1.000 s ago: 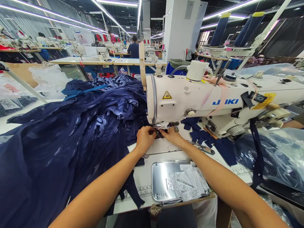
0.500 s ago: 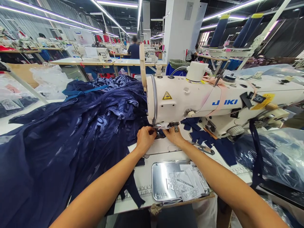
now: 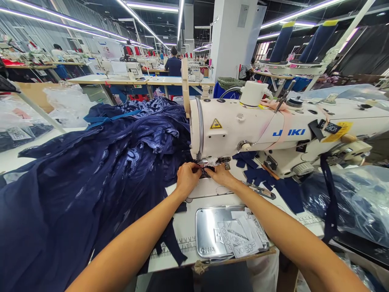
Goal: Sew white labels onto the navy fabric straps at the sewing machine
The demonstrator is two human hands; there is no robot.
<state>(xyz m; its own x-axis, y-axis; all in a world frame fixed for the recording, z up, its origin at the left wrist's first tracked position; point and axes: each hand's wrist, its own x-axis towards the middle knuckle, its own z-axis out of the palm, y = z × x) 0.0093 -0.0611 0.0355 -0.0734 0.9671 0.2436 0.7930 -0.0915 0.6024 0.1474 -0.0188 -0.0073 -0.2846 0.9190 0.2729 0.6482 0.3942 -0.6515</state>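
Navy cloth (image 3: 91,174) lies heaped over the left of the table (image 3: 188,227), patterned and sheer in places, its near edge drawn in under the head of the sewing machine (image 3: 258,129); the left hand (image 3: 187,178) rests on that edge just left of the presser foot (image 3: 204,164), fingers curled together with the tips pinching the cloth at the needle; the right hand (image 3: 223,175) sits just right of the foot, fingers pressed close and flat, tips meeting the same small bit of cloth, though whether they pinch or only press I cannot tell; the two hands nearly touch beneath the machine head; near the front edge lies a metal tray (image 3: 209,231) holding white labels (image 3: 243,239) in a loose pile; beside the right forearm lie snips (image 3: 261,190) on the table, and navy scraps (image 3: 258,174) are strewn under the machine arm; a dark strap (image 3: 330,194) hangs from the machine on the right, over clear plastic bags (image 3: 352,198); behind stand thread cones (image 3: 281,40) on a rack; further rows of tables with other people (image 3: 174,65) at work fill the hall.
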